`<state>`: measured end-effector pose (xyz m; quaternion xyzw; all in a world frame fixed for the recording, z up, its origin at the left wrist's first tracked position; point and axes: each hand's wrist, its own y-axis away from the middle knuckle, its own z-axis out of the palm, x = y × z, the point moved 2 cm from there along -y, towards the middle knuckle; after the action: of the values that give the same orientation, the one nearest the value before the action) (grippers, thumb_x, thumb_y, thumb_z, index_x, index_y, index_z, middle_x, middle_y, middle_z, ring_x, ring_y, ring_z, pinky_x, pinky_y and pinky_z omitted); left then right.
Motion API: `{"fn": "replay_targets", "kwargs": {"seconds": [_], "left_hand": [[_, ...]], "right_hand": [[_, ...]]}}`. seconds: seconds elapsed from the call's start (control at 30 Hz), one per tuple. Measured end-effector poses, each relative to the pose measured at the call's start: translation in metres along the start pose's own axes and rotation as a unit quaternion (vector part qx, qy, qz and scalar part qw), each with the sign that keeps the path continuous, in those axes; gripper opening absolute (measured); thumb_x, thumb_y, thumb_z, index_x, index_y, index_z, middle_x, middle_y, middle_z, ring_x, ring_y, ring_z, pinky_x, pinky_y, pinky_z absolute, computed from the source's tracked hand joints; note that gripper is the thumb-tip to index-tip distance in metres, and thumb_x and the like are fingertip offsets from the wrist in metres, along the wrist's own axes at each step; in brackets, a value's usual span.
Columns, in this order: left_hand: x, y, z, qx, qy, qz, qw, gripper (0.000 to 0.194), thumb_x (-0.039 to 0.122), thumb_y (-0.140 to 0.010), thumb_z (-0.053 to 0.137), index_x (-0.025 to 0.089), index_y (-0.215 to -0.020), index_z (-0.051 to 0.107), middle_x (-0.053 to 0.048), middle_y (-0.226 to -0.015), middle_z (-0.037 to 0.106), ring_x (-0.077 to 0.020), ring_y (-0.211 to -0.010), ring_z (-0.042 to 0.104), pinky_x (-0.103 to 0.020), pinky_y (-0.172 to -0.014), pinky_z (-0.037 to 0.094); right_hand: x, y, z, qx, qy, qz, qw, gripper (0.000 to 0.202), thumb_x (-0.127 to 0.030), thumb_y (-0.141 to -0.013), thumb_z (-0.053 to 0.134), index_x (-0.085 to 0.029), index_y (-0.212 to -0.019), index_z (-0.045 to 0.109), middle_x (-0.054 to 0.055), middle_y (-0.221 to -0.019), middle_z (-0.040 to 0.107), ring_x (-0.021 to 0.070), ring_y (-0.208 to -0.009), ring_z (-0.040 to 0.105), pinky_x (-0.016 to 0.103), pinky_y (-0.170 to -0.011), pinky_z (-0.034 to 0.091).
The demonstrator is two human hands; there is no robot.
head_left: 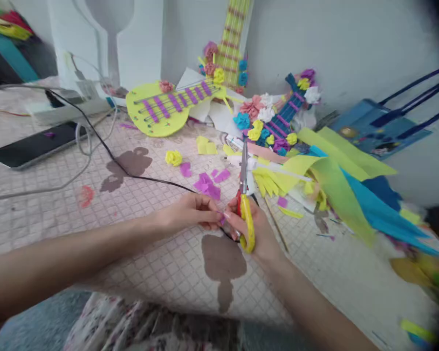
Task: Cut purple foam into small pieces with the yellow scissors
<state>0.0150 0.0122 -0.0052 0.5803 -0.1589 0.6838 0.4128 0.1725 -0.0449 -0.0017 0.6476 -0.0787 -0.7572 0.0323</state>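
Both my hands meet over the near middle of the table. My right hand [254, 229] holds scissors [246, 214] with yellow and red handles, their blades pointing away from me. Between the fingertips of my left hand [199, 212] and my right thumb is a small purple paper piece [223, 220]. My left fingers are pinched on it. Just beyond my hands lie crumpled purple paper scraps [207, 185]. A yellow paper flower [173, 157] sits further left.
Behind are a yellow paper instrument [161, 109] and a blue one [283, 117] with paper flowers. Yellow and blue crepe paper [336, 185] spreads at right. A tablet-like device [36, 144] lies left. A black cable [142, 178] crosses the tiled-pattern table [146, 265]. A blue bag [366, 126] stands back right.
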Motion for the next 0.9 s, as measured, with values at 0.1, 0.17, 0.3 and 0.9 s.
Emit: {"fn": "replay_targets", "kwargs": {"seconds": [0.1,0.17,0.3,0.9], "left_hand": [[-0.0003,0.0019,0.0006,-0.002,0.003,0.003,1.0,0.02,0.03,-0.077,0.075,0.012,-0.074,0.066,-0.002,-0.07,0.071,-0.0098,-0.063,0.063,-0.022,-0.066,0.05],[-0.0003,0.0025,0.0012,0.002,0.007,-0.002,1.0,0.022,0.032,-0.078,0.075,0.013,-0.074,0.065,-0.003,-0.073,0.072,-0.0103,-0.064,0.064,-0.023,-0.067,0.051],[-0.0015,0.0017,0.0015,0.01,-0.006,-0.008,1.0,0.03,0.042,-0.082,0.07,0.012,-0.079,0.066,-0.004,-0.076,0.073,-0.0115,-0.066,0.065,-0.025,-0.069,0.052],[-0.0008,0.0045,0.0062,-0.031,-0.164,0.111,0.98,0.012,0.024,-0.079,0.072,0.014,-0.076,0.066,0.0,-0.068,0.069,-0.0092,-0.061,0.06,-0.018,-0.055,0.044]], "right_hand": [[-0.0005,0.0011,-0.0002,-0.001,0.009,0.003,1.0,0.03,-0.032,-0.068,0.078,-0.021,-0.084,0.055,-0.007,-0.069,0.056,0.0032,-0.038,0.045,0.017,-0.035,0.04],[-0.0008,0.0014,-0.0006,0.002,0.007,0.005,1.0,0.03,-0.03,-0.067,0.078,-0.021,-0.084,0.055,-0.007,-0.07,0.056,0.0032,-0.039,0.045,0.017,-0.035,0.04],[-0.0015,0.0016,-0.0013,0.006,-0.011,0.007,1.0,0.03,-0.027,-0.067,0.078,-0.021,-0.085,0.055,-0.007,-0.071,0.055,0.0037,-0.042,0.045,0.017,-0.036,0.04],[-0.0017,0.004,0.0059,-0.002,-0.019,0.018,1.0,0.033,-0.032,-0.067,0.079,-0.02,-0.084,0.054,-0.008,-0.069,0.055,0.0031,-0.04,0.046,0.017,-0.037,0.038]]}}
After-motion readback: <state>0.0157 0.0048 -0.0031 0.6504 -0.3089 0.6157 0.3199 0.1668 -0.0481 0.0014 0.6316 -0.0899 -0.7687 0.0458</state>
